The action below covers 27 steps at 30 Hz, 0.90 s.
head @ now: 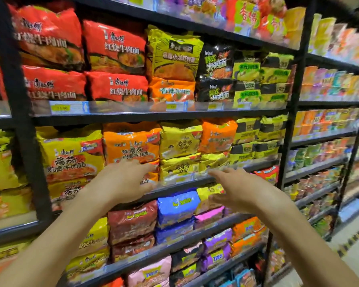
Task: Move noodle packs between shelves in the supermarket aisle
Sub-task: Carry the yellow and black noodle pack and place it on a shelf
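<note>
Both arms reach forward toward a black metal shelving unit (27, 154) packed with noodle packs. The left hand (123, 179) has its fingers spread and holds nothing; its fingertips lie against the lower edge of an orange pack (132, 141) on the middle shelf (195, 180), where a second orange pack (150, 177) sits stacked beneath, partly hidden behind the hand. The right hand (237, 188) is also spread wide and empty, palm turned inward, hovering in front of the shelf's edge just below 2 stacked yellow packs (180, 143), without touching them as far as can be seen. To the left of the orange pack sits a larger yellow pack (71, 156), and to the right of the yellow stack a smaller orange pack (219, 136). The shelf above carries 4 red packs (116, 85) in 2 stacks, then a yellow-green pack (174, 52) over an orange one and black packs (216, 88) further right. Below the hands lie a dark red pack (133, 220), a blue pack (177, 206) and a pink pack (208, 216). Price tags (67, 107) line the clear shelf fronts. The edges of the view are blurred.
</note>
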Each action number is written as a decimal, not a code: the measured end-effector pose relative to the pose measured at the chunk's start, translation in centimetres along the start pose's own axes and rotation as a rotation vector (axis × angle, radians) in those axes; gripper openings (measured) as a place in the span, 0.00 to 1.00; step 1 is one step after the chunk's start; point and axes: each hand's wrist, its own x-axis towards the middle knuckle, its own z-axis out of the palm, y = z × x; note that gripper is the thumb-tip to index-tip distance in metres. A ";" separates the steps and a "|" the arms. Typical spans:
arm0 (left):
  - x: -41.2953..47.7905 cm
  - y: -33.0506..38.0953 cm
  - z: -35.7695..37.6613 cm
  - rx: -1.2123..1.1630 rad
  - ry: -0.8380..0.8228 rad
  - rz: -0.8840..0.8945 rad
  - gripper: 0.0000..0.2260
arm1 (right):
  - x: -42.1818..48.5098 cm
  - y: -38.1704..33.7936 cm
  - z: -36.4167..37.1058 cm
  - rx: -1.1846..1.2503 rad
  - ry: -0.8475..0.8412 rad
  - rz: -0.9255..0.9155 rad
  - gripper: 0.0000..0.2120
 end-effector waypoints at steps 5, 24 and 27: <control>4.6 1.1 -1.0 -0.021 0.067 -0.028 0.24 | 4.7 3.0 -0.7 -0.030 0.020 -0.019 0.32; 18.4 2.2 -7.8 0.129 0.593 -0.361 0.23 | 22.3 9.3 -9.9 -0.063 0.522 -0.339 0.30; 20.5 2.1 -8.8 0.170 0.630 -0.432 0.25 | 24.7 10.2 -11.5 -0.064 0.568 -0.369 0.29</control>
